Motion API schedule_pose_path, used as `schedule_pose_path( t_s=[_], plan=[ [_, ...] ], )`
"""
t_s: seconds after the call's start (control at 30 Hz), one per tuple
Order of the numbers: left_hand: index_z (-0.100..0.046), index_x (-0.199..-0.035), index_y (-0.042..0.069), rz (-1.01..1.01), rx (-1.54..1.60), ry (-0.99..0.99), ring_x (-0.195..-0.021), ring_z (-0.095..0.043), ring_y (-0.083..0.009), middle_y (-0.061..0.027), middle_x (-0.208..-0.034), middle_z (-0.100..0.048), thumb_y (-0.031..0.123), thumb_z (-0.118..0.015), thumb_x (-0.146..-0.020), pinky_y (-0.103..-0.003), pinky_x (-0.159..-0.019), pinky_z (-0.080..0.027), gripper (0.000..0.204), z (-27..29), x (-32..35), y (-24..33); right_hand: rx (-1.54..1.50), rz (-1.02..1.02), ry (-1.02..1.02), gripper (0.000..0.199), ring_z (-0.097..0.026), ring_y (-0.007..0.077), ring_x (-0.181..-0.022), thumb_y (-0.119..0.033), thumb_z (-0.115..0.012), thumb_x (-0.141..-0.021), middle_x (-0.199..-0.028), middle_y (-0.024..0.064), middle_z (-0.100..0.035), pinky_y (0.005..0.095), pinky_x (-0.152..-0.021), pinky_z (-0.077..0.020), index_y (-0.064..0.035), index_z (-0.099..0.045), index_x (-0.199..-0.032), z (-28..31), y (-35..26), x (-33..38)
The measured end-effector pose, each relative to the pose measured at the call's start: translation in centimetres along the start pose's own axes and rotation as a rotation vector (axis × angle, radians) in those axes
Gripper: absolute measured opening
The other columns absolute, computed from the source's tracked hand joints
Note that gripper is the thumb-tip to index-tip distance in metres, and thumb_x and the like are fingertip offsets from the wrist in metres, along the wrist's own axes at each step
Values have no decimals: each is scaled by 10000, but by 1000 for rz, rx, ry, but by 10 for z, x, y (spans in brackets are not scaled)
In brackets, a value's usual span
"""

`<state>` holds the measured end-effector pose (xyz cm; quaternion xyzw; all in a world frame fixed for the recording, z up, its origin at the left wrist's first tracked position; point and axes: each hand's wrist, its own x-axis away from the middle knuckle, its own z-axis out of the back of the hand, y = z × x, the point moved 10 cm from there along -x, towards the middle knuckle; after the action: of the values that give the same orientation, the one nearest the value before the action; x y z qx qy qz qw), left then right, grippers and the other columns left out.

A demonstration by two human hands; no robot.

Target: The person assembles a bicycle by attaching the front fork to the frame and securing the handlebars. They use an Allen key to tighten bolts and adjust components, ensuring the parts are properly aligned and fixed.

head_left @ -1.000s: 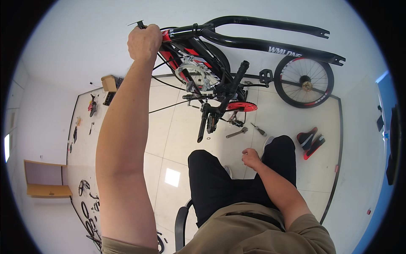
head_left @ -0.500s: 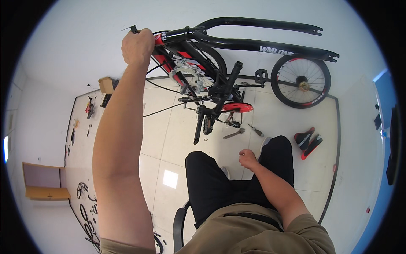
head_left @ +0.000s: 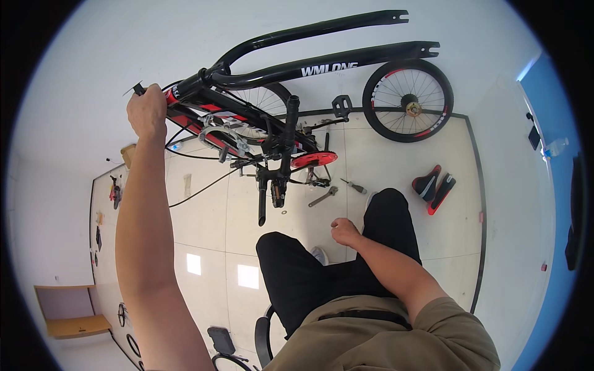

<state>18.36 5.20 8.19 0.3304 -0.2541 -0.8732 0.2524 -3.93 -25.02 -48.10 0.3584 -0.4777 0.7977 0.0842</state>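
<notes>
At the upper left my left hand (head_left: pixel 147 114) is closed round the head tube end of a black and red bicycle frame (head_left: pixel 201 104). A small dark piece (head_left: pixel 138 89) sticks up past its knuckles. The black fork (head_left: pixel 266 75) stretches from this end toward the right, with no wheel between its legs. Below the frame hang the handlebar (head_left: pixel 262 198) and loose cables; a red chainring (head_left: pixel 314 159) and a pedal (head_left: pixel 341 107) show farther right. Over my lap, my right hand (head_left: pixel 344 232) has its fingers curled, and what they hold, if anything, is hidden.
On the tiled floor lie an adjustable wrench (head_left: pixel 323 196), a screwdriver (head_left: pixel 354 186) and black and red mudguard-like parts (head_left: pixel 434 190). A loose wheel (head_left: pixel 408 102) leans against the far wall. Several small parts (head_left: pixel 116 193) lie along the left wall.
The view has shifted. My left hand and the bicycle have moved left, and the fork now slopes up more to the right. My right hand stays curled over my lap.
</notes>
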Motion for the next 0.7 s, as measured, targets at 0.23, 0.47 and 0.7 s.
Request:
schedule_pose_path(
  t_s=[0.23, 0.47, 0.7],
  plan=[
    [-689, -961, -46, -23, -7, 29, -1024, -645, -406, -255, -1050, -695, 267, -546, -787, -439, -939, -472, 385, -1, -7, -8, -384, 37, -63, 358, -671, 243, -911, -133, -561, -900, -1074, 150, -685, 362, -763, -534, 17, -646, -1213, 1, -18, -9],
    [-703, -994, -39, -33, -39, 25, -1058, -649, -419, -263, -1073, -699, 280, -536, -811, -448, -960, -477, 404, 2, -1, -3, -859, 481, 158, 491, -598, 128, -745, -184, -650, -901, -972, 54, -653, 290, -611, -479, 44, -553, -1325, 98, -194, 10],
    [-721, -1004, 7, -43, -102, 43, -1065, -656, -416, -243, -1080, -709, 305, -538, -827, -472, -951, -490, 392, 5, 7, 11, -925, 442, 98, 259, -479, 84, -591, -183, -722, -853, -783, 6, -598, 269, -484, -376, -20, -654, -1042, 122, -263, -20]
  ],
)
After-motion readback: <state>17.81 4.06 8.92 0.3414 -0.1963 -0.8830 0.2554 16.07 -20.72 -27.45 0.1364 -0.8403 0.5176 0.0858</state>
